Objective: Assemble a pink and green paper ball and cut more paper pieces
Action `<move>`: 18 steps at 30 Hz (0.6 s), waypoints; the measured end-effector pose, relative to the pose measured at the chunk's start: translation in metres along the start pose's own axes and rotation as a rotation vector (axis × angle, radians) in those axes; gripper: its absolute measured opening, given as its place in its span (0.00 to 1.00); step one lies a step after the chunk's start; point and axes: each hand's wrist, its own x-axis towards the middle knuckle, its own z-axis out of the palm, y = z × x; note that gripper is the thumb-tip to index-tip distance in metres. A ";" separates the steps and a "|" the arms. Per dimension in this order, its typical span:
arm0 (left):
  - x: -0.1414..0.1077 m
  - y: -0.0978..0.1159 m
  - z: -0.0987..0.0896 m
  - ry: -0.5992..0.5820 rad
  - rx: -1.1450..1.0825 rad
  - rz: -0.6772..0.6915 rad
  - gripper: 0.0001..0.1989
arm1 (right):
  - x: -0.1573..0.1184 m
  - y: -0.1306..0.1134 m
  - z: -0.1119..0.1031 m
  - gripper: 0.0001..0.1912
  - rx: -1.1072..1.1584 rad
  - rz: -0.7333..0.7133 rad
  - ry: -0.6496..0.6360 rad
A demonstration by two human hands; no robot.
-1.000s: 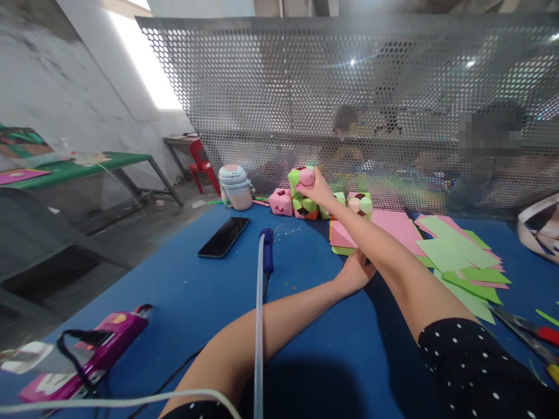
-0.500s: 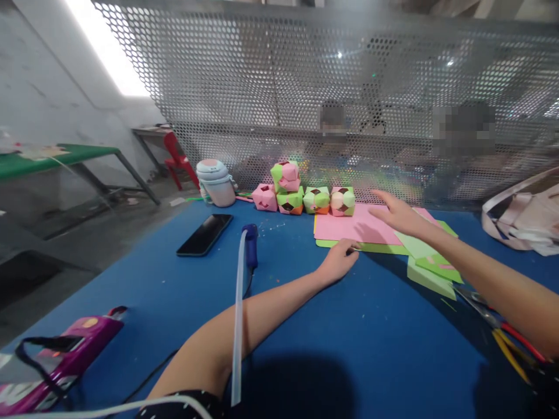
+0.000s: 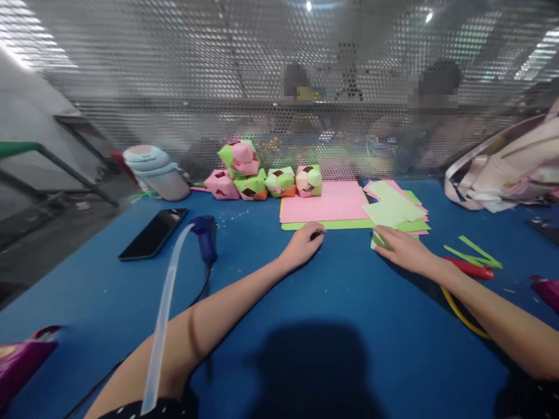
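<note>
My left hand (image 3: 303, 243) rests on the blue tabletop (image 3: 332, 291), just below the sheet stack. Its fingers are loosely bent, with a gap to the thumb and nothing visible in it. At the front of a pile of cut paper, my right hand (image 3: 404, 250) has its fingers and thumb closed on a piece of light green paper (image 3: 376, 240). Larger light green pieces (image 3: 391, 203) lie overlapping on pink and brighter green ones. To their left is a stack of pink sheets (image 3: 332, 202) with a green edge showing underneath.
Folded pink and green paper cubes (image 3: 248, 183) stand by the perforated metal panel (image 3: 262, 122). Leftward are a glue gun (image 3: 204, 238) with a long glue stick, a phone (image 3: 154, 234) and a lidded cup (image 3: 159, 174). Green strips (image 3: 478, 253), a red handle (image 3: 471, 267) and a bag (image 3: 502, 163) lie right.
My right hand has come down from above the pink sheets onto the light green paper. My left hand stays resting on the table. The view has turned right.
</note>
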 end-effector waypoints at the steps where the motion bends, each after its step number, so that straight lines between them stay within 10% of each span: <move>1: -0.001 0.000 0.000 -0.008 0.010 0.006 0.09 | 0.000 -0.005 0.000 0.28 0.006 -0.020 -0.010; 12: -0.003 0.005 -0.005 -0.085 0.053 0.040 0.09 | 0.017 0.032 -0.025 0.42 -0.138 0.110 -0.048; 18: -0.006 0.009 -0.008 -0.089 0.113 0.066 0.09 | 0.045 0.036 -0.018 0.24 -0.248 0.071 -0.026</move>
